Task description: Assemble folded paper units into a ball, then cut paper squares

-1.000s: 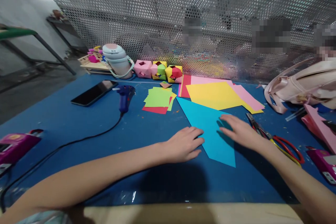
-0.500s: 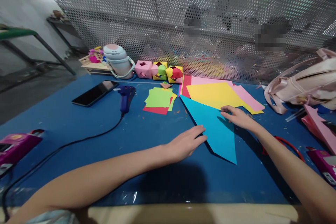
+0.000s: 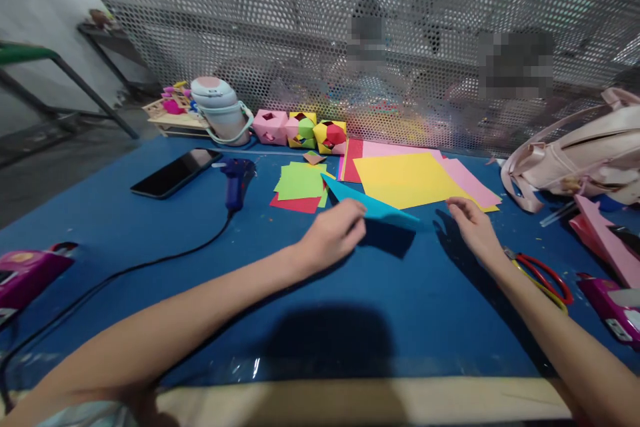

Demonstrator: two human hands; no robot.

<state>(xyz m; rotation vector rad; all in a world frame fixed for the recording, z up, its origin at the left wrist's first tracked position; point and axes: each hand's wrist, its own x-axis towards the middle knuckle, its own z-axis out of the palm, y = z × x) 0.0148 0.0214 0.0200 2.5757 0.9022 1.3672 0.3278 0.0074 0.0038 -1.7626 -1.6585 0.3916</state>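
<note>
Over the blue desk (image 3: 425,307), a cyan sheet (image 3: 383,209) tilts up, thin and pointed. The left grip (image 3: 333,235) pinches its edge; the right grip (image 3: 473,223) is spread nearby.

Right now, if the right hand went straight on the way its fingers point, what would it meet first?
Probably the yellow sheet: the right hand points away and slightly left, with its fingers just short of that sheet's near edge. Its height above the mat is unclear.
</note>
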